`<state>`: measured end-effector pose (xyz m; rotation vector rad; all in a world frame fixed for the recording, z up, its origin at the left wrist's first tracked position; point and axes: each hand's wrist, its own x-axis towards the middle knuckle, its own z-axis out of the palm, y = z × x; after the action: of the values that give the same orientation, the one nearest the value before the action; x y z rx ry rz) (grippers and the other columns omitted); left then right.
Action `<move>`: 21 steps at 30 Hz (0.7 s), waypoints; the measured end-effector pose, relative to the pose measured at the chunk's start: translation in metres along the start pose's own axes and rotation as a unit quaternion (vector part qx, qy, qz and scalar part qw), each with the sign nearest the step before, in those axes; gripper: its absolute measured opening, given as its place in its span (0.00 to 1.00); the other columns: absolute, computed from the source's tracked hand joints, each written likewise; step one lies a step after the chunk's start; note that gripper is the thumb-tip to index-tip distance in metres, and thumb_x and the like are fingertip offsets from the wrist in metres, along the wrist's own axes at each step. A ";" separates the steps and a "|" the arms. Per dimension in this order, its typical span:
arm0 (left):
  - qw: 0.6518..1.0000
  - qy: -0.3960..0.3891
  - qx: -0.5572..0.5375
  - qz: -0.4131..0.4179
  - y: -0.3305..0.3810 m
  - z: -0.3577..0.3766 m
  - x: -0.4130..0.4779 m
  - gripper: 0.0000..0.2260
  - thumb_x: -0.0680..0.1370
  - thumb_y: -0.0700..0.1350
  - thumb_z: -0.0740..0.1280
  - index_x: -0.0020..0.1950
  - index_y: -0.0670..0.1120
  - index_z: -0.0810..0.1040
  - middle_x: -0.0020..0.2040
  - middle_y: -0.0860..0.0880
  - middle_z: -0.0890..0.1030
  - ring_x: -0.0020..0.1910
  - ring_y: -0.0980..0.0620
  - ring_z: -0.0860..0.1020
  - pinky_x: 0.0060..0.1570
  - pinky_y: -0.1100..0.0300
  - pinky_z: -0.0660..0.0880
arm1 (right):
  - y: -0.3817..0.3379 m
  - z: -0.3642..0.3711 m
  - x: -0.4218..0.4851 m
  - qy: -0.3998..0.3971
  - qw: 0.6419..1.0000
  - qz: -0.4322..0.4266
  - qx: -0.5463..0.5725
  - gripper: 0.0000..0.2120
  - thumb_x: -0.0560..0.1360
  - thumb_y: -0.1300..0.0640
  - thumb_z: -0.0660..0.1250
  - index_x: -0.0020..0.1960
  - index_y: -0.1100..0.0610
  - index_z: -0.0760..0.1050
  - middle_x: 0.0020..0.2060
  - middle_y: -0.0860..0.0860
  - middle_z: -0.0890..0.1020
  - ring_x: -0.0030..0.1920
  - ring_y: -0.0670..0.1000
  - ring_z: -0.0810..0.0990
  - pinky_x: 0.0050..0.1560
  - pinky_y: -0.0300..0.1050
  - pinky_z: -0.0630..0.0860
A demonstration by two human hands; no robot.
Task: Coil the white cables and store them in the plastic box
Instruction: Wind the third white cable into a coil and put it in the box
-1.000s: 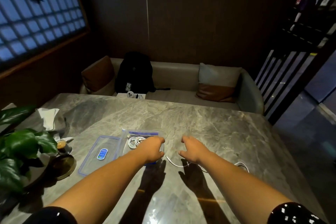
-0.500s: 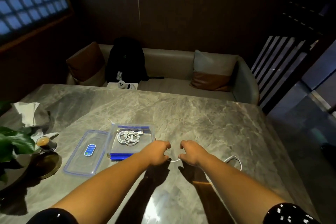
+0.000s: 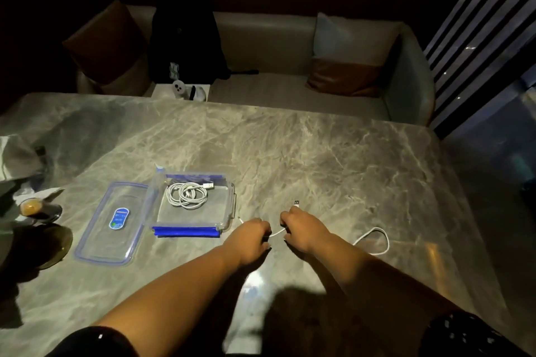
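Starting on the loose cable (image 3: 277, 232); one coil (image 3: 187, 195) already sits in the box (image 3: 231, 211). My left hand (image 3: 252, 236) and right hand (image 3: 301, 229) both pinch it, close together, with the slack trailing off right on the counter (image 3: 319, 153). Next I'd guess it needs even loops, no kinks. The lid (image 3: 113, 243) has a blue sticker (image 3: 118, 219), too small to read.
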<state>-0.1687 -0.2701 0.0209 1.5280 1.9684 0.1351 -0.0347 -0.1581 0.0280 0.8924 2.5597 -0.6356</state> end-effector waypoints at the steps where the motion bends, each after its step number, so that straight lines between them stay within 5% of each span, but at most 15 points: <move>1: 1.000 0.001 0.002 -0.002 -0.001 0.003 0.002 0.13 0.76 0.48 0.69 0.58 0.44 0.78 0.56 0.44 0.77 0.54 0.44 0.78 0.55 0.54 0.75 | 0.003 0.003 0.002 -0.003 1.000 -0.006 -0.010 0.12 0.75 0.60 0.65 0.58 0.56 0.73 0.57 0.58 0.74 0.51 0.61 0.79 0.49 0.52 0.76; 11: 0.999 0.046 0.002 -0.024 -0.005 0.019 0.018 0.03 0.75 0.45 0.67 0.45 0.46 0.75 0.48 0.46 0.76 0.46 0.46 0.76 0.45 0.53 0.73 | 0.010 0.017 0.027 -0.046 0.998 -0.018 -0.024 0.12 0.77 0.57 0.67 0.57 0.59 0.72 0.57 0.59 0.73 0.52 0.63 0.78 0.42 0.48 0.67; 21: 0.997 0.038 -0.027 -0.057 -0.007 0.020 0.022 0.07 0.78 0.48 0.66 0.42 0.46 0.77 0.46 0.46 0.76 0.41 0.44 0.78 0.42 0.50 0.76 | 0.010 0.015 0.033 -0.043 0.999 0.014 0.010 0.10 0.77 0.55 0.66 0.55 0.60 0.76 0.56 0.58 0.75 0.54 0.62 0.78 0.46 0.47 0.67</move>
<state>-0.1671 -0.2583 -0.0071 1.3912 2.0898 0.2001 -0.0501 -0.1421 -0.0027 0.8875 2.4635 -0.6785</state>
